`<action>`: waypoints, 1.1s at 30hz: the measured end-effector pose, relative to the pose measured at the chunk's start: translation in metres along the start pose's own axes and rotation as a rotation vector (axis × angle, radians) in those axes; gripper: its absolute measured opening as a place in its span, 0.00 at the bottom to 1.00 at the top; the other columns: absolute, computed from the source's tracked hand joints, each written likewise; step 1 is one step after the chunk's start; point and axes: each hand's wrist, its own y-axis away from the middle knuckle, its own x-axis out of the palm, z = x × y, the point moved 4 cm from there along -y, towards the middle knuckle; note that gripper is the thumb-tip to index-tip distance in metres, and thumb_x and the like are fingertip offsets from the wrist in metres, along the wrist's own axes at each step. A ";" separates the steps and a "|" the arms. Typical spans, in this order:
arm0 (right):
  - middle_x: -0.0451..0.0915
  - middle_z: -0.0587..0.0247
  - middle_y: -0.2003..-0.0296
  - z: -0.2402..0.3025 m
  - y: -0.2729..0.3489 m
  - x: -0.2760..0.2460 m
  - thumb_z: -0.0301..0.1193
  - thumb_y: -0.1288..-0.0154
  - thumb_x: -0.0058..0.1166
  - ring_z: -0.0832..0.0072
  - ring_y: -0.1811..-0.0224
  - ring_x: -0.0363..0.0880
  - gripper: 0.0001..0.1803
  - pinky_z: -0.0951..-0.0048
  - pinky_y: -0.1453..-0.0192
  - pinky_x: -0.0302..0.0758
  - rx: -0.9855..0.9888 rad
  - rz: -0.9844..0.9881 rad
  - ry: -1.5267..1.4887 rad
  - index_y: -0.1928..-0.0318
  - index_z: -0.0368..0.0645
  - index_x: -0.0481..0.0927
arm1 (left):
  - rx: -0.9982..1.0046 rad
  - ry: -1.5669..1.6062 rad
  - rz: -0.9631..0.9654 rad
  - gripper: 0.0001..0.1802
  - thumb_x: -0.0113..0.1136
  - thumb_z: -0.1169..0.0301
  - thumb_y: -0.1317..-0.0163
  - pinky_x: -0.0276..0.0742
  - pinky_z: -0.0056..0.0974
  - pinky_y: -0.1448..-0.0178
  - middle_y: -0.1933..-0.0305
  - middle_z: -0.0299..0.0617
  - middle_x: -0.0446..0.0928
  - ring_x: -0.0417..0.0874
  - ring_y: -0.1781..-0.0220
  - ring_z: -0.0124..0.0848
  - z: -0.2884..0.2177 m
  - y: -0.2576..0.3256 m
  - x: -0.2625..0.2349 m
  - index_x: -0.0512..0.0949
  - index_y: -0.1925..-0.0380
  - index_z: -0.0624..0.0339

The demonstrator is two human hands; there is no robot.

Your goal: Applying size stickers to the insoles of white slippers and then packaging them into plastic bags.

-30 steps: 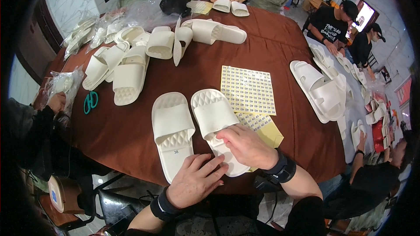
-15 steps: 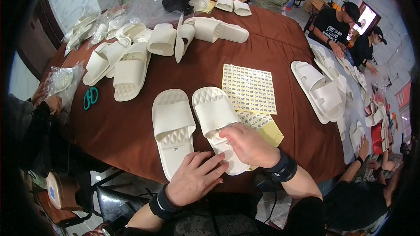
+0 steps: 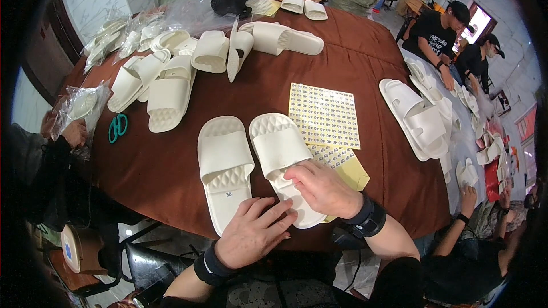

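Right slipper [image 3: 279, 141] lies at the counter's [image 3: 240, 100] near side, beside left slipper [image 3: 225, 147]. Left hand [image 3: 258, 227] open, fingers spread, tips at right slipper's heel. Right hand [image 3: 328, 191] curled over its insole; cannot tell whether anything is pinched. Risk: slipper could skid or twist if pressed off-centre with light steadying. Lower label sheet [image 3: 351, 173], just beside right hand, could crease if the wrist drops.

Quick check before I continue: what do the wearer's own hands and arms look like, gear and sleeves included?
The left hand and right hand are gloveless. Each wrist has a wide black band, left and right. The forearms are bare up to a dark sleeve, seen clearly on the right.
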 end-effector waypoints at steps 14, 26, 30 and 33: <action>0.78 0.51 0.58 -0.006 0.001 -0.001 0.22 0.36 0.49 0.51 0.55 0.76 0.10 0.56 0.52 0.73 0.071 0.010 -0.144 0.54 0.40 0.73 | -0.017 0.016 -0.003 0.25 0.68 0.65 0.46 0.67 0.44 0.39 0.37 0.36 0.72 0.72 0.41 0.40 0.001 0.002 0.001 0.76 0.45 0.50; 0.77 0.52 0.61 0.003 -0.001 0.002 0.21 0.38 0.50 0.53 0.57 0.76 0.11 0.58 0.54 0.73 -0.012 -0.009 0.019 0.55 0.41 0.73 | -0.017 0.012 -0.007 0.25 0.68 0.65 0.46 0.67 0.44 0.40 0.38 0.36 0.72 0.72 0.41 0.39 0.001 0.001 0.001 0.77 0.45 0.49; 0.77 0.52 0.60 0.003 -0.001 0.004 0.20 0.39 0.50 0.52 0.57 0.76 0.11 0.57 0.53 0.73 -0.018 -0.007 0.042 0.55 0.41 0.73 | -0.019 0.006 -0.014 0.25 0.68 0.65 0.46 0.67 0.44 0.40 0.38 0.36 0.72 0.72 0.41 0.39 0.000 0.001 0.001 0.77 0.46 0.50; 0.77 0.51 0.61 0.003 -0.001 0.003 0.20 0.39 0.50 0.52 0.57 0.76 0.11 0.57 0.53 0.73 -0.015 -0.013 0.045 0.55 0.41 0.73 | -0.019 0.004 -0.017 0.25 0.68 0.65 0.47 0.68 0.44 0.40 0.38 0.36 0.72 0.73 0.41 0.39 0.001 0.001 0.001 0.77 0.46 0.50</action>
